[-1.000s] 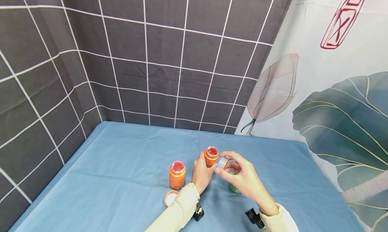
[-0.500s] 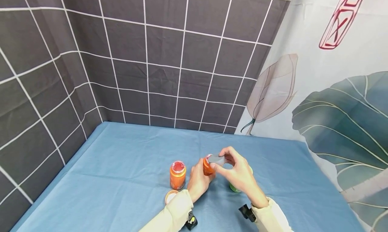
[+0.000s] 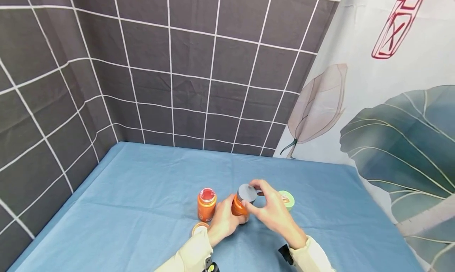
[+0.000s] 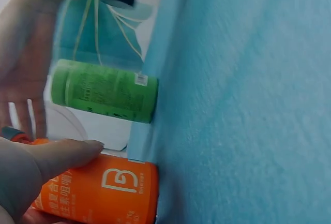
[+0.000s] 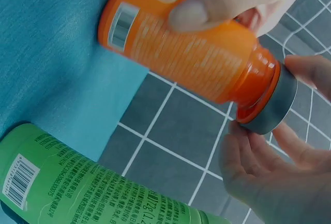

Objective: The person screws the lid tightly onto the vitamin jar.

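Left hand (image 3: 224, 218) grips orange bottle (image 3: 237, 207), right hand (image 3: 273, 213) pinches grey cap (image 3: 247, 192).
Left thumb across bottle's side; right thumb and fingers spread around cap's rim.

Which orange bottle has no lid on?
The orange bottle standing left of the left hand: its mouth shows. The held bottle has a gray cap on top.

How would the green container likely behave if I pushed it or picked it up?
The green container is taller than wide, so a push near its top might tip it. Being round, it would probably roll once down. It looks straight-sided and undented, so it likely feels stiff when gripped.
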The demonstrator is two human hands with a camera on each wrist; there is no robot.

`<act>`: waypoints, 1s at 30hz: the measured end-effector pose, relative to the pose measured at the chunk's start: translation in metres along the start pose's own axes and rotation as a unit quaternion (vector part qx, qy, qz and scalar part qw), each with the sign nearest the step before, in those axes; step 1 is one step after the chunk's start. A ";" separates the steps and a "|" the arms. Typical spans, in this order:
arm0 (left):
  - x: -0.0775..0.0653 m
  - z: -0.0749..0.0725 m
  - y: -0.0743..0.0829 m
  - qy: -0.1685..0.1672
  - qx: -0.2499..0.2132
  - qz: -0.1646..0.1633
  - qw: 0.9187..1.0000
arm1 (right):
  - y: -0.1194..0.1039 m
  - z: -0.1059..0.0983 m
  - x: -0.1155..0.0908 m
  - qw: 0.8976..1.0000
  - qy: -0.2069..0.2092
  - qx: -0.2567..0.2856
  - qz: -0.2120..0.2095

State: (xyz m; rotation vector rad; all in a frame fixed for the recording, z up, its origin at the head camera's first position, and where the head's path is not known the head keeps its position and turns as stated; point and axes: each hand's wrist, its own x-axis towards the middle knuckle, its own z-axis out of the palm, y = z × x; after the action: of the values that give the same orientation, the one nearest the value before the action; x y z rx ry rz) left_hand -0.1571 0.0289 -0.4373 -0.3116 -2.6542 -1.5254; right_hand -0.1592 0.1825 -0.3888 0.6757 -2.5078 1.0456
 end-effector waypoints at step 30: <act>0.001 -0.010 -0.003 -0.051 -0.026 0.006 0.998 | 0.007 0.003 -0.002 0.996 -0.068 0.051 -0.006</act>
State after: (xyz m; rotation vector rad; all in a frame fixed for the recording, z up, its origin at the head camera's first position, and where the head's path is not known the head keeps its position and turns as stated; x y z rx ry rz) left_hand -0.1594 0.0195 -0.4347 -0.4186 -2.6875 -1.6197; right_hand -0.1617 0.1858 -0.3956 0.8164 -2.5754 1.1678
